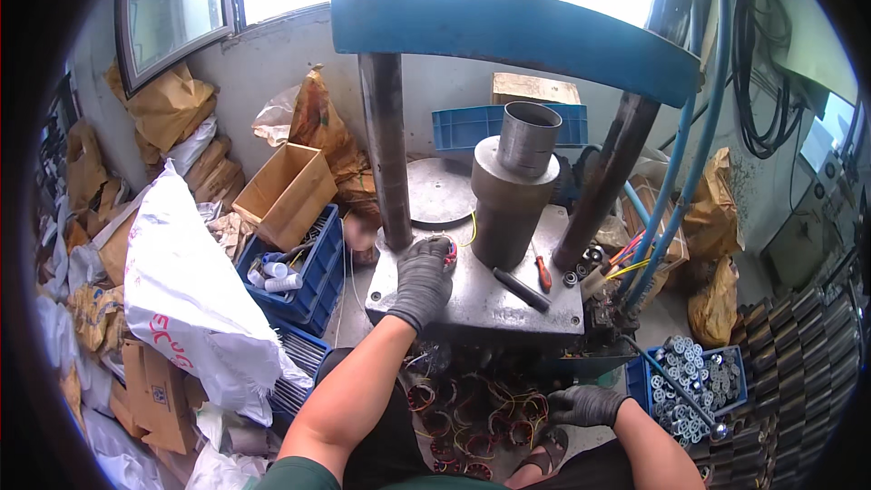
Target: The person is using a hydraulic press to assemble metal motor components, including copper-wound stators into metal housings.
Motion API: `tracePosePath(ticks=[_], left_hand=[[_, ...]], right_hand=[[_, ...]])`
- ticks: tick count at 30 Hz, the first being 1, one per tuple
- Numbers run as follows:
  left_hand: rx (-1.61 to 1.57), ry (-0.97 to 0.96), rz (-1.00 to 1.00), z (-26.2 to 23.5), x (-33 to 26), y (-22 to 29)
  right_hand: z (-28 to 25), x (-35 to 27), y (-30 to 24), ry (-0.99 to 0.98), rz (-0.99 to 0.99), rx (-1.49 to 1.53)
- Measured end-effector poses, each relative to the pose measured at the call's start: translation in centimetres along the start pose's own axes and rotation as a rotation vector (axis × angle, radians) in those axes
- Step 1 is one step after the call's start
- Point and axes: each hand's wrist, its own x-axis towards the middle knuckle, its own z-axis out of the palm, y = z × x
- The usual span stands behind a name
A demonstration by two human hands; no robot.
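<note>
My left hand [425, 281], in a grey knit glove, is closed around a small wound stator [451, 255] on the left part of the metal press table [435, 304]. Most of the stator is hidden by the fingers; red shows at its edge, and a yellow wire rises from it. Lower down, my gloved right hand [588, 406] hangs beside several ring-shaped wound stators [476, 445] with red and yellow wires, its fingers stretched out and nothing visible in them. A thick steel cylinder [508, 209] stands upright on the table, right of my left hand.
A black rod [521, 290] and an orange-handled screwdriver [543, 274] lie on the table. Steel columns [386, 154] flank it under a blue crossbeam [508, 32]. Blue crates [313, 295] and a white sack [204, 308] stand left; a bin of metal parts [694, 390] stands right.
</note>
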Motion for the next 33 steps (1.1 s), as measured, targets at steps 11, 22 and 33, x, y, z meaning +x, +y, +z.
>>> tracePosePath(ticks=[11, 22, 33], left_hand=[[-0.408, -0.329, -0.188, -1.9, -1.2, 4.9], [-1.83, -0.48, -0.592, -2.7, -5.6, 14.3], [-1.289, -0.448, -0.321, -0.7, -5.2, 13.2]], right_hand=[[-3.4, 2.8, -5.4, 0.564, -0.22, 0.608], [-6.8, 2.9, -10.2, 0.799, -0.208, 1.925], [-6.6, 3.7, -7.3, 0.496, -0.213, 2.071]])
